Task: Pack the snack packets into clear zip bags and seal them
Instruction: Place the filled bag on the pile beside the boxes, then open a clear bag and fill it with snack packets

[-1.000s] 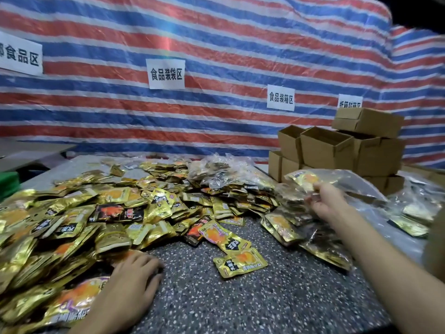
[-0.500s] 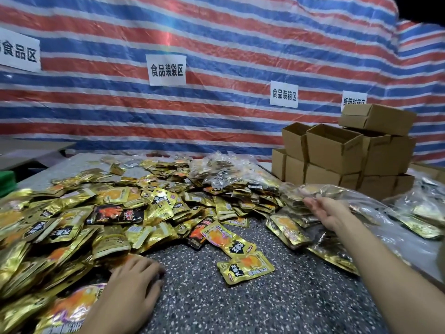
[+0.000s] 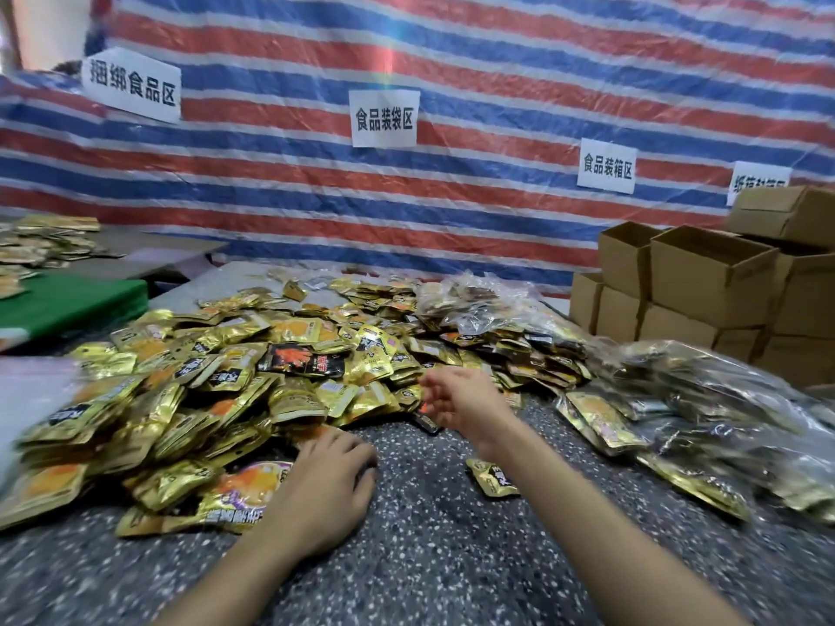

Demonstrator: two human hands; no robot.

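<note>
My left grip (image 3: 330, 485) lies palm down on the speckled tabletop (image 3: 429, 548). Its fingers are loosely bent and hold nothing, and the fingertips touch the near edge of the heap of gold snack packets (image 3: 217, 399). My right grip (image 3: 456, 399) hangs just above that same edge, further in. It is blurred, with the fingers spread apart and nothing in them.

The heap covers the left and middle of the tabletop and thins to scattered packets towards the far edge. One black packet (image 3: 307, 360) lies on top of the gold ones near the heap's middle. A single gold packet (image 3: 494, 478) lies apart on the bare surface, just beside my right forearm.

Filled clear zip bags (image 3: 705, 399) are piled along the right side, and a second mound of bags (image 3: 479, 300) sits behind the heap. Cardboard boxes (image 3: 709, 273), some open-topped, are stacked at the far right corner.

Bare tabletop shows as a wedge between the heap and the bags. It is narrow by my right grip and widens towards me, where both forearms cross it.

A striped tarp (image 3: 497, 74) hangs close behind the far edge, with paper signs (image 3: 384, 118) fixed on it. Beyond the left edge is a green surface (image 3: 68, 305). Something pale and blurred (image 3: 27, 399) overlaps the heap's left end; I cannot tell what it is.
</note>
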